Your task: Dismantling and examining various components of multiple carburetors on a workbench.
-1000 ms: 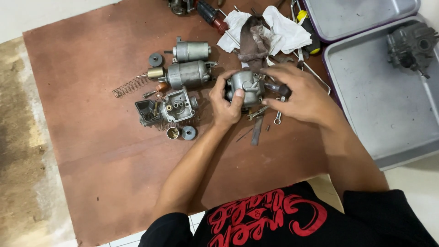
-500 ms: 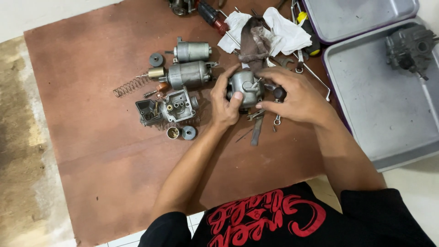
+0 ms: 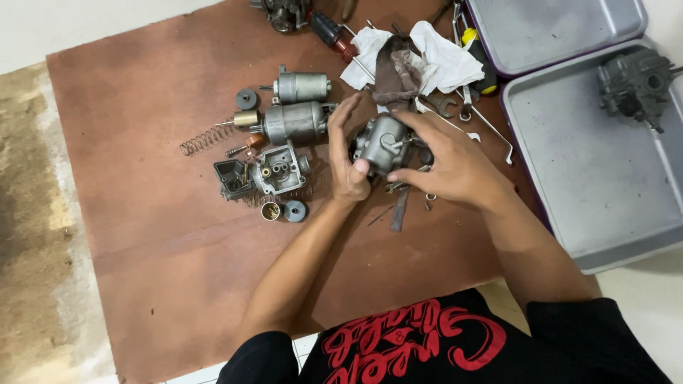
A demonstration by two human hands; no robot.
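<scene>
Got the grey carburetor body (image 3: pixel 382 144) gripped in my left hand (image 3: pixel 346 162) over the brown board (image 3: pixel 142 235), right hand (image 3: pixel 448 163) curled around it, while the float bowl (image 3: pixel 279 171), spring (image 3: pixel 205 139) and small bits lie loose, so probably only halfway.

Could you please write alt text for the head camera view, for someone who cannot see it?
Both hands, left hand and right hand, hold a grey metal carburetor body over a brown board. Loose metal parts and a spring lie to the left, rags behind, and grey trays to the right.
</scene>
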